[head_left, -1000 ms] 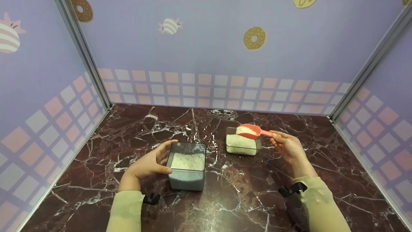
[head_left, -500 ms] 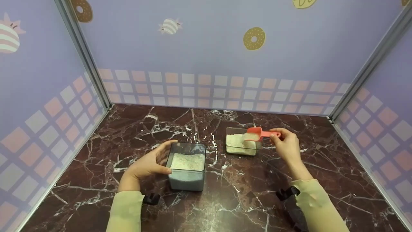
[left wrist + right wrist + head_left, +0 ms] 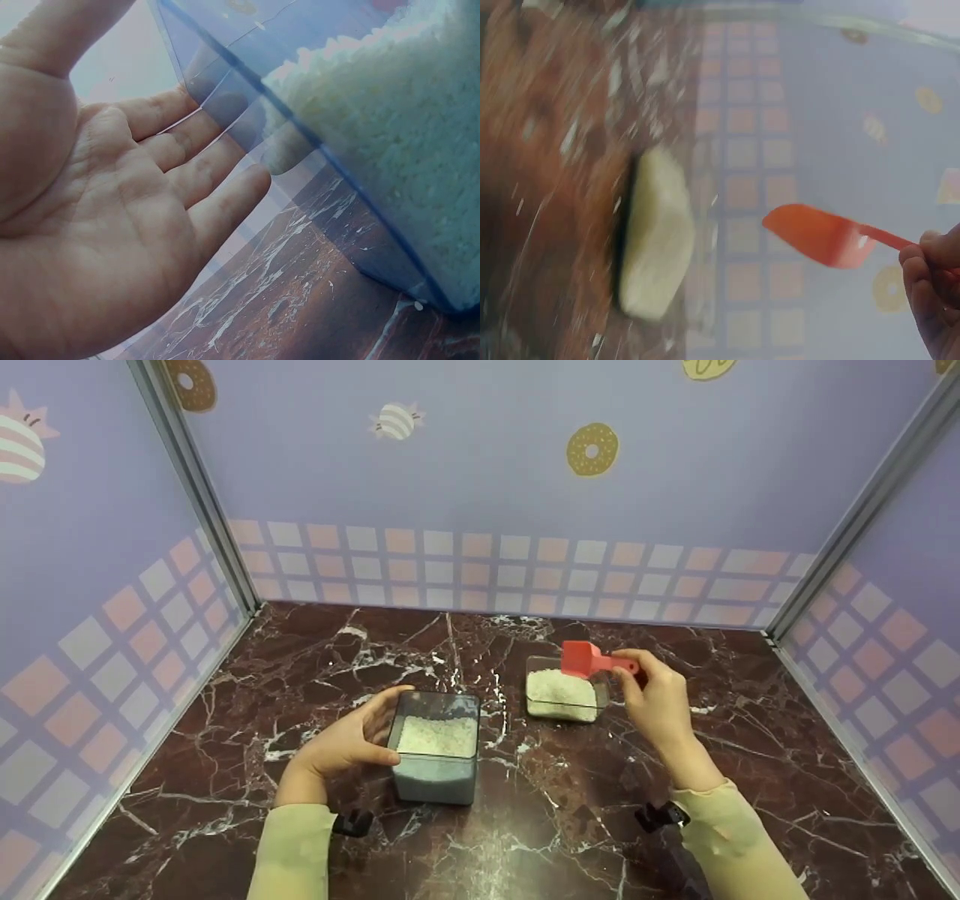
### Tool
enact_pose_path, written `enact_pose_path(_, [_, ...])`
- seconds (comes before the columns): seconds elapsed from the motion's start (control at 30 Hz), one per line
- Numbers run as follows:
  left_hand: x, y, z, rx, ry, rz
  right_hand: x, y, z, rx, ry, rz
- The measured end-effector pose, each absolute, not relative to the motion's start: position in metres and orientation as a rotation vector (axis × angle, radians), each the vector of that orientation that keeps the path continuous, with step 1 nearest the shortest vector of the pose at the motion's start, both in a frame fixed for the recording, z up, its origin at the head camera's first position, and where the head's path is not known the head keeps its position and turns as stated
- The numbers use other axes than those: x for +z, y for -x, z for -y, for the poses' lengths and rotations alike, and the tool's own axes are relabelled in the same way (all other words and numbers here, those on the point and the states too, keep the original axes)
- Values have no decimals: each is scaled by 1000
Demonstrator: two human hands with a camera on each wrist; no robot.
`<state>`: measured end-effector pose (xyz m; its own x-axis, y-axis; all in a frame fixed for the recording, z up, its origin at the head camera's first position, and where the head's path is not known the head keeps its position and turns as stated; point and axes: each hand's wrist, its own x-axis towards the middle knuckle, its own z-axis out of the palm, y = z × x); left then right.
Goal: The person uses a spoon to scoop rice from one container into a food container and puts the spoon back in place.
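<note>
My left hand (image 3: pixel 349 742) holds the left side of a deep, dark-tinted clear plastic container (image 3: pixel 436 784), thumb at the near corner and fingers toward the far one. White rice (image 3: pixel 397 127) fills much of it. Thumb and fingers of my right hand (image 3: pixel 656 690) pinch the handle of a red scoop (image 3: pixel 579 659), raised and tipped, with no rice showing in it. Below the scoop stands a smaller clear container (image 3: pixel 529 706), with rice (image 3: pixel 562 694) heaped inside. The right wrist view shows the scoop (image 3: pixel 821 236) in side profile, apart from the blurred rice mound (image 3: pixel 656 240).
Both containers stand on a dark red marbled table (image 3: pixel 322 652), the smaller one farther back and to the right. White specks lie between them. Purple printed panels (image 3: pixel 487 472) with metal corner posts (image 3: pixel 832 517) wall in the back and both sides.
Rice has poured from the scoop into the smaller container, raising its mound. My right hand has turned the scoop over and lifted it slightly. My left hand and the deep container have stayed put.
</note>
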<state>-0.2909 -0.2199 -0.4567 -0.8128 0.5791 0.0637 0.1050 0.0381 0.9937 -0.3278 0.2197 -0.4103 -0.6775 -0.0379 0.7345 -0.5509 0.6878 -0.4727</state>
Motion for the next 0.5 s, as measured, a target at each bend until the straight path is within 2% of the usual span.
enact_pose_path(0.3, [-457, 290, 220, 1819, -682, -1991, -381, 305, -181, 1463, -507, 2178])
enact_pose_path(0.5, [-456, 291, 220, 1805, -704, -2004, -366, 285, -145, 1508, -702, 2301])
